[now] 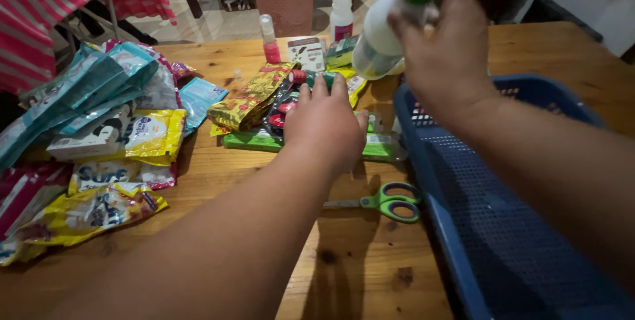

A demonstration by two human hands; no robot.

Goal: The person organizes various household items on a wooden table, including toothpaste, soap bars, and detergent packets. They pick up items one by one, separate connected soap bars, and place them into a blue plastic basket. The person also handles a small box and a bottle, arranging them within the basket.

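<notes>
Right hand clenches a green-capped white bottle above the blue basket's far rim (a slanted hold); left hand hovers flat, ungrasping, over sachets mid-table; a slip could topple bottles.

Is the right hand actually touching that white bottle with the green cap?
Touching. The head view shows the right hand wrapped around the white bottle, lifted above the blue basket.

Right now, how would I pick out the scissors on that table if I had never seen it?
Start at the big blue plastic basket on the right of the wooden table. Just off its left wall, on bare wood below the left hand, lie the scissors. They alone have looped green handles with purple lining; the things beyond them are packets and bottles.
</notes>
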